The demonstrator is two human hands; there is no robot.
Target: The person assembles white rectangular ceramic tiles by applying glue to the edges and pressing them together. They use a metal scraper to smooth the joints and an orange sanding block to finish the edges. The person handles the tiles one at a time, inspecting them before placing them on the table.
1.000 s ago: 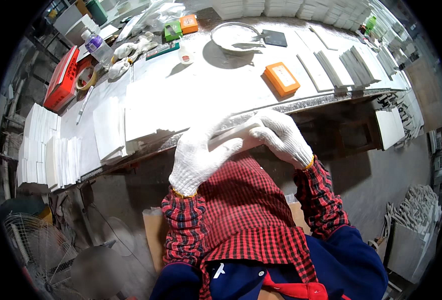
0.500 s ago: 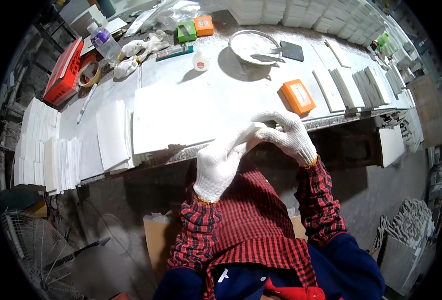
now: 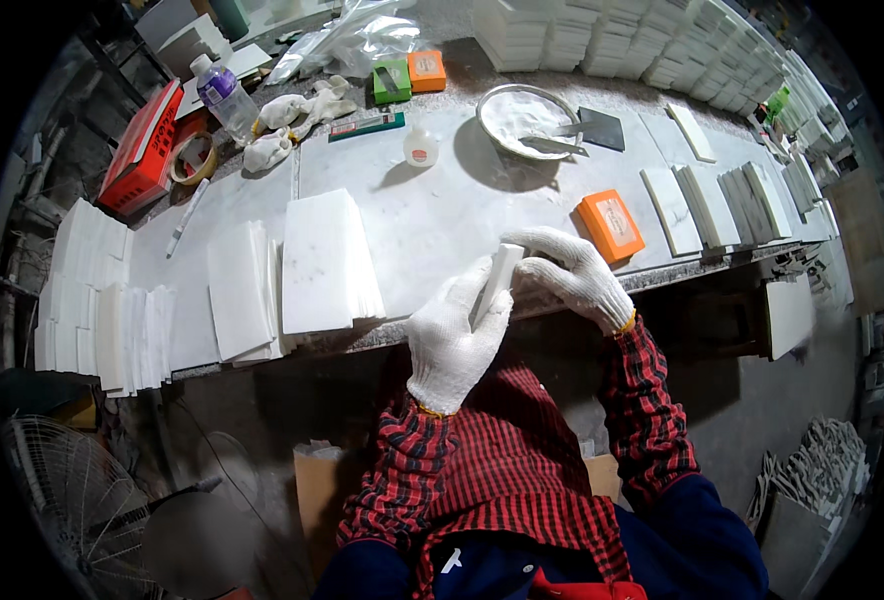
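Both my hands wear white knitted gloves and meet in front of the table's near edge. My left hand (image 3: 452, 345) is closed around a narrow white tile (image 3: 501, 275), which it holds up with its edge toward me. My right hand (image 3: 580, 278) has its fingers bent at the tile's far end, with index finger and thumb against it; the fingertips are partly hidden. Just left of my hands, a stack of white marble tiles (image 3: 322, 262) leans on the tabletop. An orange box (image 3: 611, 226) lies beyond my right hand.
A metal bowl (image 3: 484, 132) of white powder holds a scraper (image 3: 600, 129). Nearer stands a small round bottle (image 3: 420, 150). More tile stacks (image 3: 246, 285) line the left, others (image 3: 670, 210) the right. A red box (image 3: 142, 150), tape roll (image 3: 194, 158) and pen (image 3: 187, 217) lie left. A fan (image 3: 52, 480) stands below.
The tile between my hands now shows as an upright narrow edge, where the gloves mostly covered it before. My hands have drawn slightly apart. The whole view has shifted a little.
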